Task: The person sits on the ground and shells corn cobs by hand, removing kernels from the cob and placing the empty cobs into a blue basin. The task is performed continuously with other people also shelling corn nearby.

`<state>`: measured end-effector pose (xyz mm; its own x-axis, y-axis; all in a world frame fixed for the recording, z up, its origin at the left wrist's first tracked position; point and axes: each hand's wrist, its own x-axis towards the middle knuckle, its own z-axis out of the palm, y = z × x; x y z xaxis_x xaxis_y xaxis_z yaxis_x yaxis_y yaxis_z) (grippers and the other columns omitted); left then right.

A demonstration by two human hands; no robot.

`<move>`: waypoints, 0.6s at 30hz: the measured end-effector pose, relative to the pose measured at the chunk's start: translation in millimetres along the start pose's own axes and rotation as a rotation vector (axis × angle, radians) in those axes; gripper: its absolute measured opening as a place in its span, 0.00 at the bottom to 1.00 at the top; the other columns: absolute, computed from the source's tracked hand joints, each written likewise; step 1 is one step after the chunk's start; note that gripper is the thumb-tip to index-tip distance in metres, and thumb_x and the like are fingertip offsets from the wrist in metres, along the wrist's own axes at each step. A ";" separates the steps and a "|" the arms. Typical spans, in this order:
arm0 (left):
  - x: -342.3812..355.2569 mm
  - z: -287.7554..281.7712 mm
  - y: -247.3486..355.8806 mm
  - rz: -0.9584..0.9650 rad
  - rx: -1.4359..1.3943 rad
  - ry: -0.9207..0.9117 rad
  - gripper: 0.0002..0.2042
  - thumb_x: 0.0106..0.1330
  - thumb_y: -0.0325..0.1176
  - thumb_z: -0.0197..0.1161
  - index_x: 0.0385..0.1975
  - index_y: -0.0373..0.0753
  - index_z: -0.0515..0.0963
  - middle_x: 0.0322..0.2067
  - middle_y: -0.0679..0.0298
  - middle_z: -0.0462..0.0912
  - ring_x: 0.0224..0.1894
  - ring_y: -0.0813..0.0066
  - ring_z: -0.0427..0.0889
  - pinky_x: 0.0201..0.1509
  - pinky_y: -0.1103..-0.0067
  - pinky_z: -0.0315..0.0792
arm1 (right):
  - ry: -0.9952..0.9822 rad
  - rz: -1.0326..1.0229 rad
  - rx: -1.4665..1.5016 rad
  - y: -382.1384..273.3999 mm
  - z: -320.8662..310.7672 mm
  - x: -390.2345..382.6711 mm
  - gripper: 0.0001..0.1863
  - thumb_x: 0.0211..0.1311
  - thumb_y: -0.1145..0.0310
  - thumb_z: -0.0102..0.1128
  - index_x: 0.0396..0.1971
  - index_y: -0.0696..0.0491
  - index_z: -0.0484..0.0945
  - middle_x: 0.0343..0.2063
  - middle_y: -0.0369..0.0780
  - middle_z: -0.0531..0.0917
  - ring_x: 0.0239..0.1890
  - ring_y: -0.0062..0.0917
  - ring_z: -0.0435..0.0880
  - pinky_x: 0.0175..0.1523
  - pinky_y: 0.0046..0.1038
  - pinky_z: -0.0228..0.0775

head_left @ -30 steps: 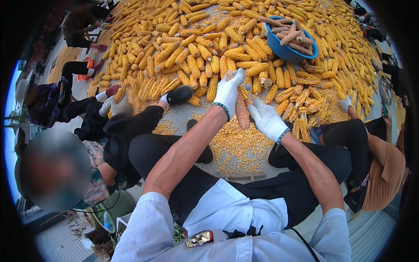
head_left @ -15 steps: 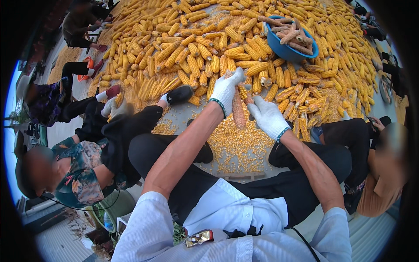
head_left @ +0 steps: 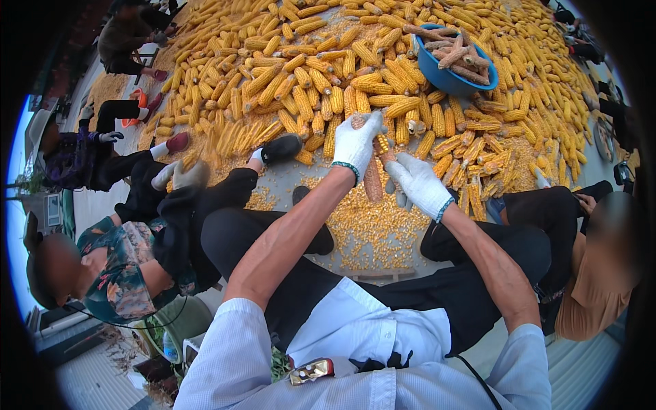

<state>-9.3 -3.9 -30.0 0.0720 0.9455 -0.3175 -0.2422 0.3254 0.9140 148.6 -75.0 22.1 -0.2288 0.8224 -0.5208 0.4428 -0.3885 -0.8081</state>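
Both my hands wear white knit gloves and hold one corn cob upright between them. My left hand grips its upper end, where yellow kernels still show. My right hand wraps the lower side, where the cob is bare and reddish brown. Under the hands lies a heap of loose yellow kernels on the grey ground between my black-trousered legs.
A wide pile of yellow corn cobs spreads ahead. A blue bowl of bare cobs sits at the far right. One person sits close on my left, another on my right, with more people at the far left.
The cob has turned a little in my hands and the view has shifted slightly. The person on my left has leaned further into view.
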 end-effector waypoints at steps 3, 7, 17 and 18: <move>2.5 -0.3 1.4 0.122 0.136 -0.004 0.16 0.72 0.42 0.65 0.45 0.33 0.76 0.36 0.59 0.84 0.34 0.68 0.85 0.38 0.71 0.80 | 0.004 -0.004 0.058 -0.2 -3.2 3.0 0.21 0.77 0.54 0.47 0.42 0.60 0.74 0.28 0.43 0.85 0.19 0.22 0.82 0.23 0.26 0.75; 2.9 -2.0 6.2 0.020 0.024 -0.012 0.16 0.74 0.44 0.62 0.44 0.35 0.77 0.37 0.61 0.84 0.36 0.71 0.83 0.41 0.74 0.78 | 0.034 -0.052 0.016 3.8 -2.9 3.7 0.21 0.77 0.54 0.47 0.43 0.60 0.74 0.29 0.44 0.86 0.20 0.22 0.83 0.23 0.26 0.75; -11.5 10.4 17.9 -0.107 -0.183 0.015 0.26 0.71 0.54 0.63 0.52 0.34 0.75 0.44 0.61 0.81 0.41 0.71 0.80 0.44 0.70 0.77 | 0.234 -0.244 -0.383 29.2 2.8 18.0 0.22 0.72 0.54 0.54 0.49 0.61 0.73 0.31 0.58 0.84 0.37 0.52 0.86 0.42 0.47 0.75; -13.1 11.0 15.6 -0.128 -0.212 0.021 0.27 0.71 0.54 0.63 0.53 0.34 0.75 0.45 0.60 0.80 0.42 0.70 0.80 0.44 0.69 0.78 | 0.259 -0.260 -0.447 27.7 5.4 16.5 0.23 0.71 0.54 0.55 0.50 0.61 0.73 0.31 0.59 0.84 0.39 0.54 0.85 0.44 0.49 0.74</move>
<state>-3.4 -11.1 -8.8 0.0954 0.8957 -0.4343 -0.4301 0.4305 0.7935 152.4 -74.4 -10.3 -0.1846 0.9641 -0.1907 0.7368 0.0074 -0.6761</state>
